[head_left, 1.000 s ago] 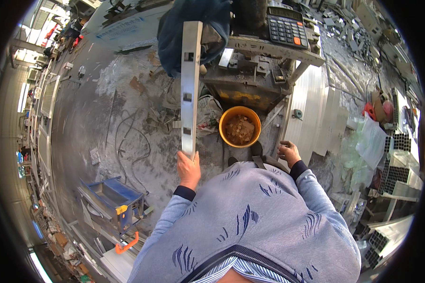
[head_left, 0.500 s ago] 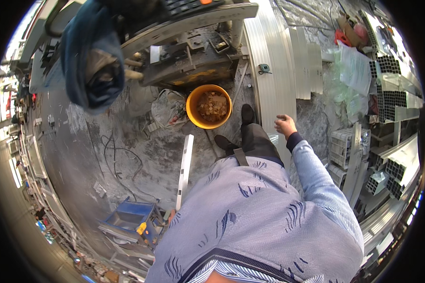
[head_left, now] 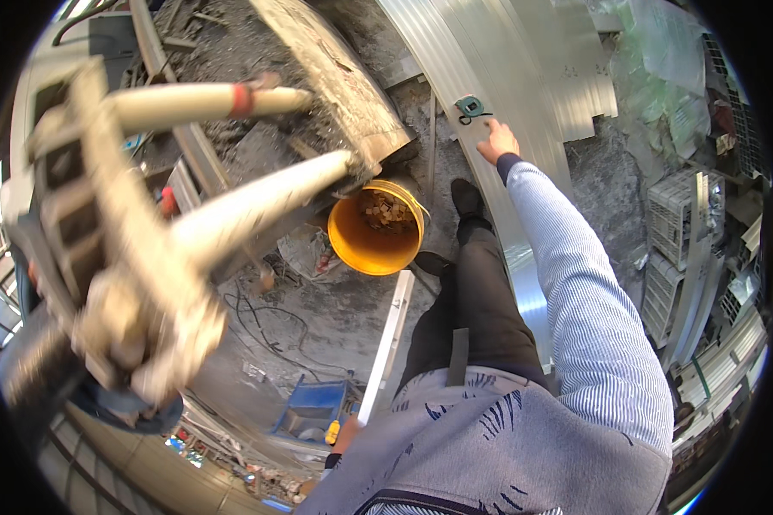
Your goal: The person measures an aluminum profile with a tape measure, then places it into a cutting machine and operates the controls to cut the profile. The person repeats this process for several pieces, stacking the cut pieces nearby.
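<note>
A long silver metal bar (head_left: 385,346) slants up from my left side. My left hand (head_left: 346,435), partly hidden by my clothing, grips its lower end. My right arm reaches forward over pale ribbed metal profiles (head_left: 524,77) lying side by side. Just beyond its fingertips sits a teal and dark tape measure (head_left: 470,106) with a dark strap loop. My right hand (head_left: 498,142) holds nothing, its forefinger stretched toward the tape measure, with a small gap visible between them.
A yellow bucket (head_left: 376,227) with brownish scraps stands ahead of my feet. Pale machine bars (head_left: 240,215) loom close on the left. A blue metal bin (head_left: 309,408) lies lower left; white crates (head_left: 674,219) are stacked at right. Cables (head_left: 270,330) trail across the floor.
My right hand has moved forward, close to the tape measure, and its fingers have stretched out. The view has shifted, bringing the machine bars large into the left. My left hand still holds the bar.
</note>
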A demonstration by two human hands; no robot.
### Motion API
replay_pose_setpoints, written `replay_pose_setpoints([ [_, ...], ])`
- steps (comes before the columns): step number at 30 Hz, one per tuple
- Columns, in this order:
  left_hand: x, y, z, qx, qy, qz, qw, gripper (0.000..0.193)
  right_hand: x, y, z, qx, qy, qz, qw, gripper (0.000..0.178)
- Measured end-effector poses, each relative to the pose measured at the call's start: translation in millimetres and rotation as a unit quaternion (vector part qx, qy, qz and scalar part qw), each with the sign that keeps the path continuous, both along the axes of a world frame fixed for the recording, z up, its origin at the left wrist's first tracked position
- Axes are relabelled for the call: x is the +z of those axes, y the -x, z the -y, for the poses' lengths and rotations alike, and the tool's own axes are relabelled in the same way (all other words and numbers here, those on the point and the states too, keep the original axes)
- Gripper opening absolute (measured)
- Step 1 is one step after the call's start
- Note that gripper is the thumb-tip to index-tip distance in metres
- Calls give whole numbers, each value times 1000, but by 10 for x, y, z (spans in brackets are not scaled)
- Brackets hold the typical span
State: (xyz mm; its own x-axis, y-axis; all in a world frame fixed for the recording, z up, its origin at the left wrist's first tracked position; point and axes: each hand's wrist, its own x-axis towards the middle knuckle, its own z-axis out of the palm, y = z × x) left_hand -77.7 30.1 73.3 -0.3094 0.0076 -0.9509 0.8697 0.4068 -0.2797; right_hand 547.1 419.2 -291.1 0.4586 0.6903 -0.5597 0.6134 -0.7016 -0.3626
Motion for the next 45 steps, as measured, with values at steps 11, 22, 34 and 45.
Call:
replay_pose_setpoints([
  [11,176,-957,-969,105,-16,5,994,59,-748,-30,-977,79,61,46,994,49],
  [22,-153,-444,-531,126,-17,-8,992,63,-449,405,-206,53,19,24,998,76],
  [34,13,-490,-515,113,-29,-3,993,52,-959,428,-227,46,-111,18,993,58],
  [45,265,-297,15,361,-132,117,916,54,1377,1392,1584,16,93,-543,834,70],
])
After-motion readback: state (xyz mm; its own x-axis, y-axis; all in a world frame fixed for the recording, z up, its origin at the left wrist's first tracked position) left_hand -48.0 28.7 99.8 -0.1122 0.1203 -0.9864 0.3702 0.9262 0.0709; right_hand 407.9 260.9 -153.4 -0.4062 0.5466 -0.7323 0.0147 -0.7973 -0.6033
